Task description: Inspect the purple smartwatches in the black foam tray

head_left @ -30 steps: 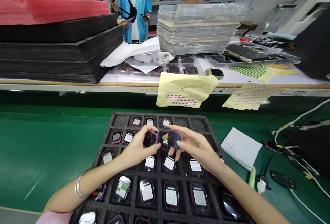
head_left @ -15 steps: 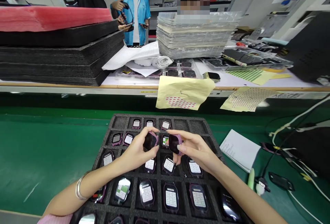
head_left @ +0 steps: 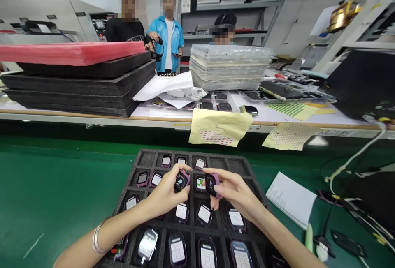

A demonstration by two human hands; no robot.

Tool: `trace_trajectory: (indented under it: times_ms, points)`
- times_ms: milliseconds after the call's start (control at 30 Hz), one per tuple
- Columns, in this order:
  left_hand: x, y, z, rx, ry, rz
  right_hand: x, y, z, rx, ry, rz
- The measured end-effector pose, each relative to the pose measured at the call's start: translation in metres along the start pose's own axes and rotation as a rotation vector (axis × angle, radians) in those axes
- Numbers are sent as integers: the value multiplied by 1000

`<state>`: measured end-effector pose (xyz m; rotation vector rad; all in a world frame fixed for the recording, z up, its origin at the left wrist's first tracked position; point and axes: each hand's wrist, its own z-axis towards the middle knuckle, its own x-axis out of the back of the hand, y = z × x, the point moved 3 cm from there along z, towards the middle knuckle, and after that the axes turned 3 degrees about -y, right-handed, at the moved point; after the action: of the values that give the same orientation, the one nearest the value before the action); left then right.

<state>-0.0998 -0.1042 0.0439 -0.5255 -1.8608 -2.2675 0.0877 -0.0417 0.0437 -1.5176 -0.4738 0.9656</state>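
Held watch [head_left: 211,185] turned, watches [head_left: 204,213] in tray [head_left: 237,166]

Watch [head_left: 180,181] in left hand [head_left: 168,188] partly hidden, foam tray [head_left: 237,166] cut off at bottom edge

Two bare human hands, left hand [head_left: 169,188] and right hand [head_left: 239,192], ungloved. Left forearm [head_left: 131,223] and right forearm [head_left: 277,231] slim, uncovered down to the bottom edge of view. Shiny silver-coloured round metal bangle [head_left: 95,239] on the left forearm, looks like two narrow bands side by side; engraving or clasp too small to tell. Fingers [head_left: 226,174] slender, tapering. Smooth thumbnail [head_left: 217,188] on the right hand, rounded; other nails hard to make out.
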Motion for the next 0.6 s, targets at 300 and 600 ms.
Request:
trace_trajectory:
  times_ms: [300,600]
  points:
    - [0,3,0,-16,26,-25,-1,-1,-4,-47,53,-42]
    - [0,-2,3,21,38,-33,-1,0,-6,-21,142,-56]
